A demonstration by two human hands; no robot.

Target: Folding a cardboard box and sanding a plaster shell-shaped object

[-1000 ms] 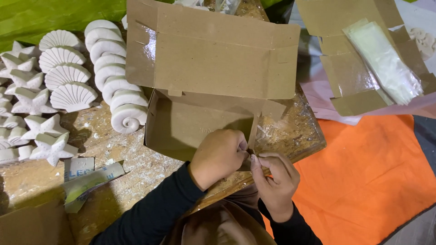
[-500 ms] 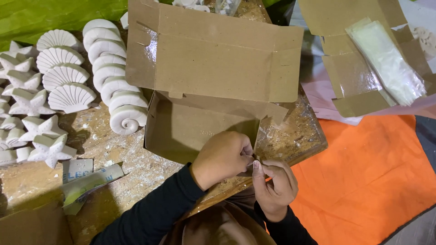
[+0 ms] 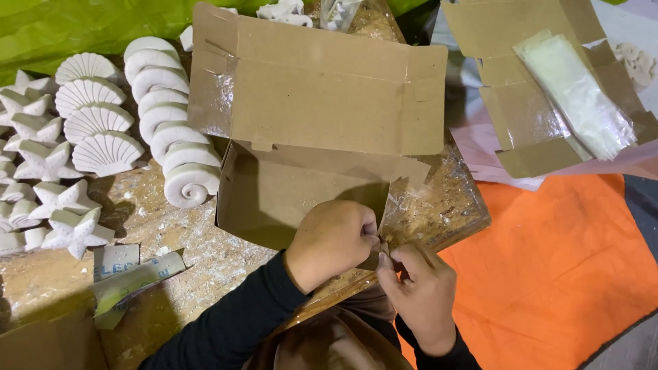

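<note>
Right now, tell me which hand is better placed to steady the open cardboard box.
Left, probably. The left hand already lies against the near corner of the cardboard box, while the right hand sits lower, just outside it, fingertips pinching at that same corner.

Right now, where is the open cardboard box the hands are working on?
In the head view the open cardboard box sits centre frame on the dusty worktable, right of the white spiral shells; left hand and right hand pinch its near corner.

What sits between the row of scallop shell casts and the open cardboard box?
In the head view, a row of white spiral shell casts lies between the scallop shell casts and the cardboard box.
</note>
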